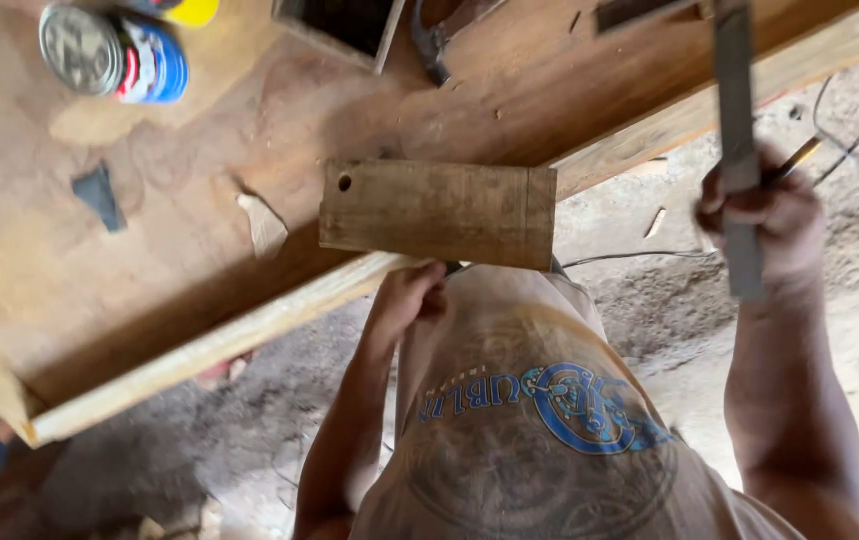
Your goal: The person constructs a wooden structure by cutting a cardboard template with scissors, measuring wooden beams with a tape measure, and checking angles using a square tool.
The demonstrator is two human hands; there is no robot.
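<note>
Board (438, 212) of worn wood lies at counter (150, 280) edge, overhanging; left hand (408, 297) curled, gripping its near edge from below. Right hand (765, 215) closed around flat metal bar (737, 140), pencil (798, 158) too.

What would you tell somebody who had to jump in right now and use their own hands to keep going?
Left hand: gripping the near edge of the small wooden board, which lies flat on the workbench and overhangs its front edge.
Right hand: out past the bench, shut on a long flat metal ruler, with a pencil tucked in too.
Board has a hole near its left end and a line near its right end. No cut shows yet.
A tin can lies at the back left.
</note>
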